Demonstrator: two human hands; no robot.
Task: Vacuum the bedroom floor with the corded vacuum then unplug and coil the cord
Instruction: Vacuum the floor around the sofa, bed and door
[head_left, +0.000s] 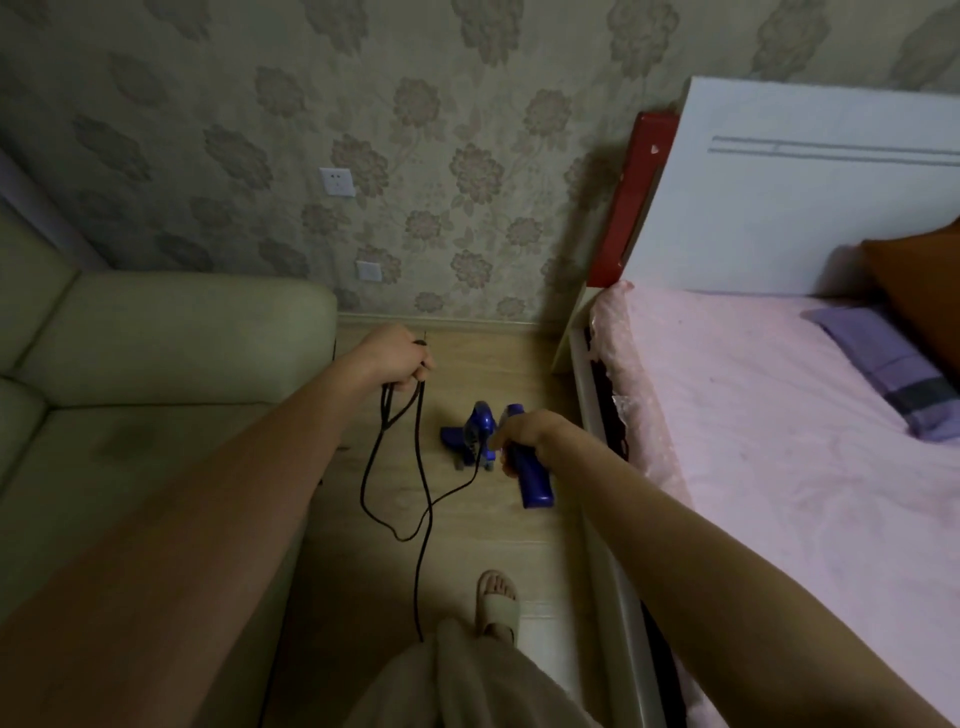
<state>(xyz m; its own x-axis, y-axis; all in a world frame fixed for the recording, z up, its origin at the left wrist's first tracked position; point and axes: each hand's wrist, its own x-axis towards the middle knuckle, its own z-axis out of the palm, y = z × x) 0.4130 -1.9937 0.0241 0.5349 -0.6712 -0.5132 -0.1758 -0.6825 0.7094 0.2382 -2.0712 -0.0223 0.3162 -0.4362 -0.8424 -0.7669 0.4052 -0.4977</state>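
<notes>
Vacuum (480, 434) between sofa (156, 364), bed (779, 415)

1 head-worn wide-angle view, tilted forward and down along both outstretched forearms. Faces the papered wall (467, 130); floor strip (493, 525) at center, sofa (130, 364) at left edge, bed (779, 415) at right edge. Close range, edges bowed.

Both forearms are seen bare with no sleeves, the left hand (397, 356) and right hand (522, 434) are ungloved, loose beige trousers (467, 680) are worn, and a beige open-toe slide sandal (497, 605) is fitted on one foot.
</notes>
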